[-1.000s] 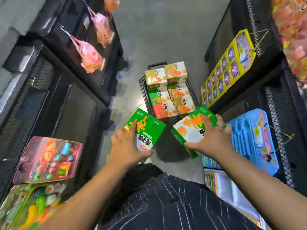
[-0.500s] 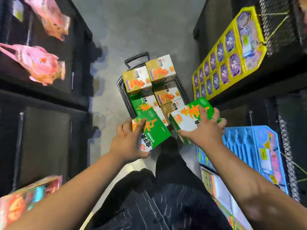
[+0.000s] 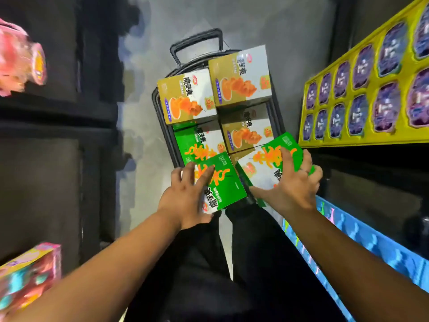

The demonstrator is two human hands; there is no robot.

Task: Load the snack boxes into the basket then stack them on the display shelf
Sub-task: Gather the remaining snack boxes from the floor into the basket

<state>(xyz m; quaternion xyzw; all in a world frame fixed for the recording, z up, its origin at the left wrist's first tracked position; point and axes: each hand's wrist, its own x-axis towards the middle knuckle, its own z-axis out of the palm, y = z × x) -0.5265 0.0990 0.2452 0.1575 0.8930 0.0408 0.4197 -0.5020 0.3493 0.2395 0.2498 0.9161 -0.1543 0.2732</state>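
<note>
Left hand (image 3: 185, 196): fingers spread across the printed face of the left green box (image 3: 224, 182), thumb hooked at its near edge. Firm hold, box tilted.

Right hand (image 3: 293, 182): fingers splayed wide over the right green box (image 3: 267, 162), thumb along the near side, ring on one finger. Likewise gripping, box tilted.

Both boxes: side by side, just apart, held over the near end of the basket (image 3: 160, 108). Contact with the stock beneath not discernible.

Basket: black, standing on the aisle floor, pull handle (image 3: 195, 41) at the far end. Holds several gold boxes (image 3: 239, 75), two raised on top at the far end, plus one more green box (image 3: 197, 140) lower down.

Surroundings: dark display shelf (image 3: 371, 166) at right, beneath a yellow tray of purple cups (image 3: 362, 89). Blue packs (image 3: 371, 242) nearer. Pink packets (image 3: 21, 59) on the left rack.

Step in hand: loading, judged near its end, with little room left in the basket. Stacking on the shelf not yet begun.

Next move: calls for lowering each box flat onto the near layer, squared against its neighbours, then letting go. Risk of a tilted box sliding off the pile.
</note>
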